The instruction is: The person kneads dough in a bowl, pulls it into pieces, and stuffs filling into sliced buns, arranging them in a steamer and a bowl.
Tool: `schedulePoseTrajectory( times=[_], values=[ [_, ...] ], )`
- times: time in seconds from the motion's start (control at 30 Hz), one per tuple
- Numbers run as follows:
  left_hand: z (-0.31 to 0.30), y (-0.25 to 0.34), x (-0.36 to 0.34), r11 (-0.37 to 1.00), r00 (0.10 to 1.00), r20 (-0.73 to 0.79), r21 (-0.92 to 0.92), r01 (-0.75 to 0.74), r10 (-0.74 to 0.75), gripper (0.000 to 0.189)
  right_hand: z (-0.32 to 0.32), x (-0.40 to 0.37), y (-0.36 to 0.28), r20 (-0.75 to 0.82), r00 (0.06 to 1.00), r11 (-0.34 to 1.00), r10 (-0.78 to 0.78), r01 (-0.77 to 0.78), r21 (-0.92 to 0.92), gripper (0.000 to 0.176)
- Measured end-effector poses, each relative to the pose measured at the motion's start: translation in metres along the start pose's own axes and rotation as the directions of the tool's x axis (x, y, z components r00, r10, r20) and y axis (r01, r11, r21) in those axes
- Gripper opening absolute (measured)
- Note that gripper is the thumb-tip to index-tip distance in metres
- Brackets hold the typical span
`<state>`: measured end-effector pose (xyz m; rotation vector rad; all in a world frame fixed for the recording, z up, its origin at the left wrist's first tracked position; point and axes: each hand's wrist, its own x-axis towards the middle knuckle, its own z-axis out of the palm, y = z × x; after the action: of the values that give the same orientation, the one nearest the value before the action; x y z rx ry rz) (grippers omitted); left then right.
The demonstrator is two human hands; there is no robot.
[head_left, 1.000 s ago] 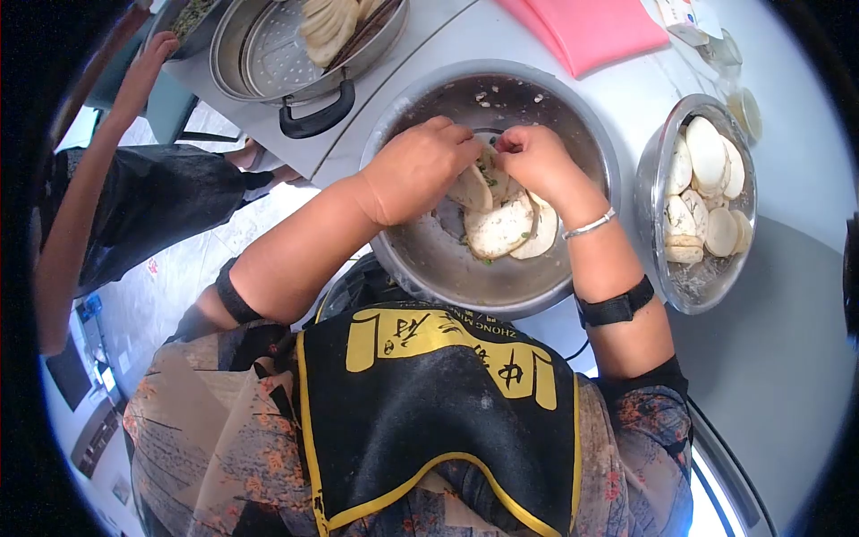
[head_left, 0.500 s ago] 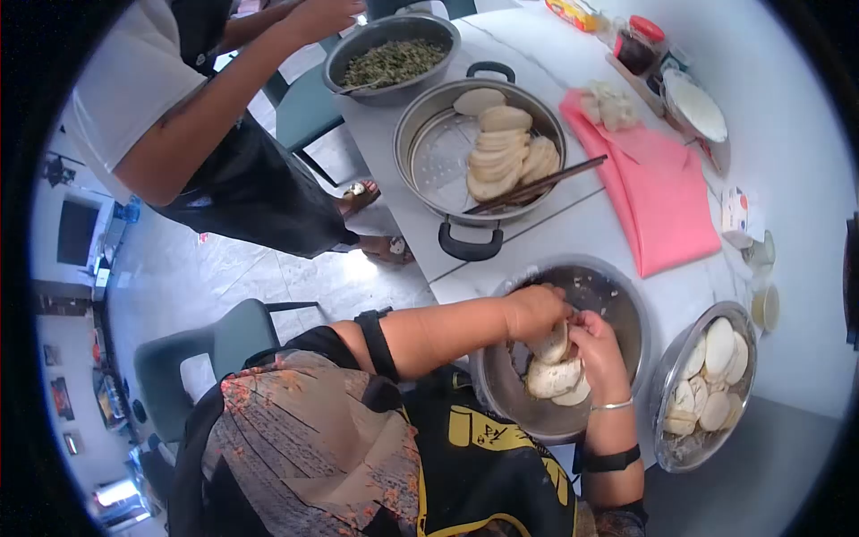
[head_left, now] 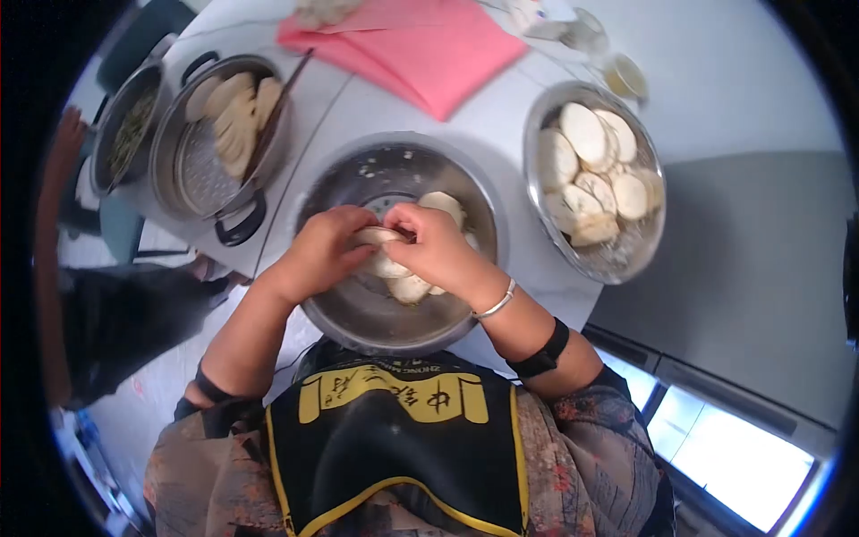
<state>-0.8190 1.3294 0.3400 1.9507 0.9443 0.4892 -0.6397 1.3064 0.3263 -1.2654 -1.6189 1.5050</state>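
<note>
My left hand [head_left: 333,251] and my right hand [head_left: 434,249] meet over a large metal bowl [head_left: 333,179]. Their fingers are closed around a pale round slice [head_left: 380,240], which looks like a peeled vegetable and is partly covered by the fingertips. Below and beside it in the bowl lie other pale slices [head_left: 410,289], some half hidden by my right hand. Small white crumbs dot the bowl's far wall. A bracelet [head_left: 495,300] circles my right wrist.
To the right stands an oval metal dish [head_left: 535,174] of pale slices. On the left are a steamer pot [head_left: 192,183] with slices and chopsticks [head_left: 291,79], and a bowl of chopped greens [head_left: 134,134]. A pink cloth [head_left: 420,58] lies behind. Another person [head_left: 116,322] stands left.
My view has turned, so the bowl sits nearer the middle and the steamer farther left. Both hands remain over the bowl at the slices.
</note>
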Motion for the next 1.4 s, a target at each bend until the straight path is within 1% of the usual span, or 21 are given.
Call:
schedulePoseTrajectory(
  times=[0.07,0.1,0.17,0.2,0.23,0.3,0.43,0.53,0.67,0.77,0.87,0.9,1.0,1.07,1.13,1.2,1.23,1.3,1.33,1.37,1.4],
  values=[
    [0.000,0.014,-0.001,0.994,0.998,-0.056,-0.103,-0.022,0.016,0.032,-0.012,-0.012,-0.011,-0.013,1.000,0.997,0.021,-0.020,0.068,0.013],
    [-0.002,0.020,-0.002,0.996,0.998,-0.053,-0.088,-0.029,0.024,0.039,-0.020,-0.017,-0.021,-0.016,0.999,0.995,0.040,-0.039,0.090,0.013],
    [-0.002,0.028,0.001,0.995,0.990,-0.110,-0.022,-0.095,0.092,0.040,-0.038,-0.030,-0.022,-0.062,0.997,0.990,0.046,-0.037,0.137,0.014],
    [-0.002,0.031,0.001,0.992,0.983,-0.138,0.011,-0.123,0.123,0.041,-0.050,-0.038,-0.032,-0.082,0.994,0.976,0.076,-0.058,0.208,0.015],
    [-0.002,0.032,0.000,0.993,0.981,-0.159,-0.030,-0.113,0.107,0.042,-0.065,-0.046,-0.046,-0.098,0.990,0.958,0.104,-0.073,0.277,0.017],
    [-0.001,0.030,-0.006,0.998,0.980,-0.190,-0.031,-0.064,0.057,0.042,-0.095,-0.061,-0.059,-0.269,0.959,0.983,0.090,-0.043,0.176,0.022],
    [-0.002,0.013,-0.024,0.996,0.971,-0.232,-0.079,0.037,-0.055,0.039,-0.161,-0.077,-0.060,-0.521,0.848,0.988,0.099,-0.022,0.153,0.022],
    [-0.001,0.003,-0.040,0.982,0.952,-0.269,-0.158,0.107,-0.147,0.038,-0.194,-0.071,-0.045,-0.627,0.754,0.981,0.196,-0.146,0.131,0.023],
    [0.003,-0.001,-0.054,0.973,0.921,-0.336,-0.182,0.141,-0.196,0.035,-0.216,-0.050,0.011,-0.620,0.734,0.958,0.277,-0.165,0.233,0.024],
    [0.000,0.004,-0.060,0.983,0.903,-0.387,-0.073,0.171,-0.186,0.031,-0.207,-0.035,0.024,-0.584,0.731,0.921,0.354,-0.163,0.355,0.027],
    [-0.001,0.004,-0.064,0.981,0.884,-0.435,0.005,0.194,-0.172,0.026,-0.218,-0.023,0.053,-0.596,0.723,0.935,0.349,-0.306,0.176,0.030],
    [-0.001,0.003,-0.065,0.989,0.872,-0.479,0.049,0.142,-0.102,0.023,-0.218,-0.023,0.057,-0.623,0.700,0.927,0.350,-0.353,0.124,0.032],
    [-0.002,-0.007,-0.073,0.988,0.858,-0.496,0.000,0.153,-0.132,0.020,-0.216,-0.027,0.046,-0.649,0.677,0.903,0.347,-0.429,0.035,0.032],
    [-0.001,-0.019,-0.082,0.983,0.834,-0.522,-0.051,0.178,-0.178,0.023,-0.224,-0.029,0.050,-0.619,0.715,0.899,0.324,-0.436,-0.034,0.028],
    [0.001,-0.016,-0.081,0.985,0.771,-0.617,-0.054,0.163,-0.162,0.023,-0.227,-0.033,0.040,-0.646,0.751,0.884,0.136,-0.386,-0.263,0.028],
    [0.003,-0.020,-0.086,0.985,0.766,-0.628,-0.002,0.171,-0.134,0.027,-0.214,-0.036,0.019,-0.588,0.780,0.791,-0.215,-0.214,-0.573,0.027],
    [0.004,-0.022,-0.088,0.985,0.768,-0.629,0.022,0.173,-0.121,0.029,-0.201,-0.038,0.005,-0.566,0.805,0.791,-0.176,-0.227,-0.568,0.026],
    [0.011,-0.025,-0.090,0.974,0.745,-0.629,-0.109,0.199,-0.223,0.033,-0.145,-0.037,-0.033,-0.524,0.846,0.785,-0.101,-0.256,-0.564,0.025],
    [0.014,-0.029,-0.091,0.963,0.733,-0.624,-0.174,0.207,-0.270,0.035,-0.112,-0.037,-0.049,-0.470,0.875,0.819,0.114,-0.351,-0.455,0.023],
    [0.017,-0.037,-0.094,0.952,0.756,-0.580,-0.191,0.237,-0.304,0.043,-0.091,-0.039,-0.042,-0.312,0.950,0.840,0.005,-0.173,-0.514,0.023],
    [0.017,-0.034,-0.093,0.945,0.763,-0.559,-0.230,0.233,-0.324,0.044,-0.072,-0.035,-0.035,-0.184,0.982,0.820,-0.041,-0.072,-0.568,0.024]
  ],
)
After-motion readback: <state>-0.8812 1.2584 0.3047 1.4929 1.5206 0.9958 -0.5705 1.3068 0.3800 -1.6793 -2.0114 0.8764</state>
